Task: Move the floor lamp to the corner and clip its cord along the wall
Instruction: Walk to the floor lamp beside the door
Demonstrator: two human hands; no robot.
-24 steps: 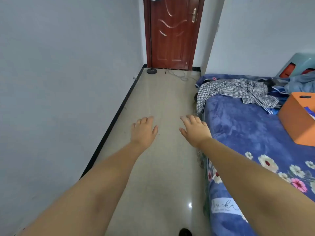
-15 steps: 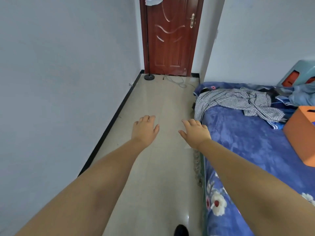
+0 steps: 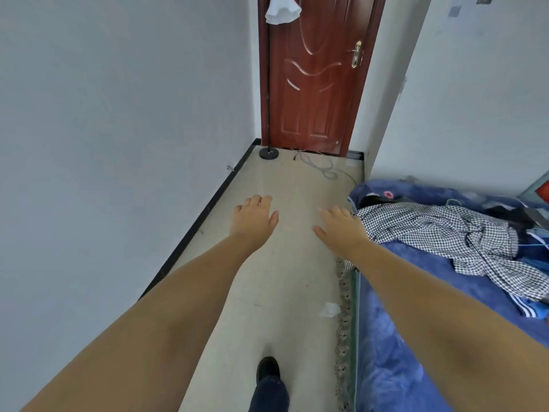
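Note:
The floor lamp point(image 3: 269, 84) stands at the far end of the passage in front of the red door, with a thin black pole, a round black base point(image 3: 269, 153) and a white shade point(image 3: 282, 10) at the top. Its grey cord point(image 3: 322, 169) lies in loose loops on the floor to the right of the base. My left hand point(image 3: 255, 218) and my right hand point(image 3: 341, 226) are stretched forward over the floor, palms down, fingers apart, holding nothing. Both are well short of the lamp.
A grey wall with a black skirting point(image 3: 202, 215) runs along the left. A bed with a blue blanket point(image 3: 416, 307) and a checked garment point(image 3: 445, 233) fills the right. The red door point(image 3: 315, 78) is closed. A small white scrap point(image 3: 329, 310) lies on the floor. My dark shoe point(image 3: 268, 368) is below.
The view has moved forward along the passage: the door and lamp are nearer, the shade has come into view, and the orange box on the bed is out of frame. Both hands stay outstretched.

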